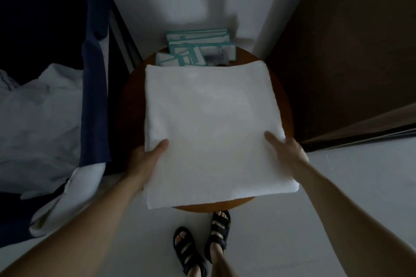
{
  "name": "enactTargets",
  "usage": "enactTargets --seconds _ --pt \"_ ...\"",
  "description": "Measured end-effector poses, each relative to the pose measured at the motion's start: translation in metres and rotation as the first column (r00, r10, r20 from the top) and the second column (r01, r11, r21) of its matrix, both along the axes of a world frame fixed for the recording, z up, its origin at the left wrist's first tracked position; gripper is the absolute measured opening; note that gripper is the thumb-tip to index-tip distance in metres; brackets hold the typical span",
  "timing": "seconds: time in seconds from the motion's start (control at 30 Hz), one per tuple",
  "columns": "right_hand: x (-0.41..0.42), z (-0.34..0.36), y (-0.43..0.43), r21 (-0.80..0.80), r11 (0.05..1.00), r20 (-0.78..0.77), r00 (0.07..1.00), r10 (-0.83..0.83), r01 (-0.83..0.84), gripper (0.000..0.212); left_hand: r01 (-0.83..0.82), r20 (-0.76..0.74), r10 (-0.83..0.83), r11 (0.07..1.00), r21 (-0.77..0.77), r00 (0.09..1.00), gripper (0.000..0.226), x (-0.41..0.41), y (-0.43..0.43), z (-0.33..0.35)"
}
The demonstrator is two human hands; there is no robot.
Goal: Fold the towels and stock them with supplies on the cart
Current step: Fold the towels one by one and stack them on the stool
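Left hand (147, 156) and right hand (289, 150) each pinch a near side edge (thumbs on top) of the folded white terry towel (209, 117) over the round brown wooden table (129, 105); soft, light, likely floppy, so support it underneath.

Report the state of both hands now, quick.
Left hand: grips the folded white towel at its left edge, thumb on top.
Right hand: grips the same towel at its right edge, thumb on top.
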State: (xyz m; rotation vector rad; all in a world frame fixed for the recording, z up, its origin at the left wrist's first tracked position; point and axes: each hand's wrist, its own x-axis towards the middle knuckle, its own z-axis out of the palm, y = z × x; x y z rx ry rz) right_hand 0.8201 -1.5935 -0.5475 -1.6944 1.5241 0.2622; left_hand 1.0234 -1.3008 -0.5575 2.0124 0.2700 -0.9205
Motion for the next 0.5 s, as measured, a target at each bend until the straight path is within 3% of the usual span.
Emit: enactTargets --seconds 0.07,0.13,0.23,0.3,0.4,0.5 --pt "0.018 0.003 -0.015 0.093 0.984 0.177 0.969 -0.169 0.155 0.096 -0.036 -0.010 0.035 0.998 -0.059 0.999 0.050 0.016 -0.020 0.008" --pt "0.035 0.002 -0.026 0.177 0.953 0.322 0.900 -0.292 0.246 0.077 -0.083 0.013 0.085 0.993 -0.081 0.996 0.054 0.027 -0.038 0.012" --pt "0.050 0.000 -0.032 0.118 0.984 0.386 0.907 -0.169 0.133 0.068 -0.105 0.116 0.119 0.987 -0.120 0.986 0.057 0.034 -0.054 0.016" --pt "0.054 0.006 -0.031 0.031 0.998 0.390 0.919 -0.055 0.046 0.052 -0.075 0.199 0.114 0.979 -0.190 0.973 0.045 0.031 -0.058 0.025" --pt "0.051 0.024 -0.032 -0.092 0.996 0.492 0.869 0.051 -0.007 0.026 -0.038 0.288 0.130 0.952 -0.305 0.949 0.026 0.028 -0.056 0.040" --pt "0.045 0.044 -0.038 -0.148 0.989 0.576 0.815 0.065 0.026 0.022 -0.013 0.328 0.135 0.937 -0.350 0.935 0.018 0.033 -0.049 0.053"
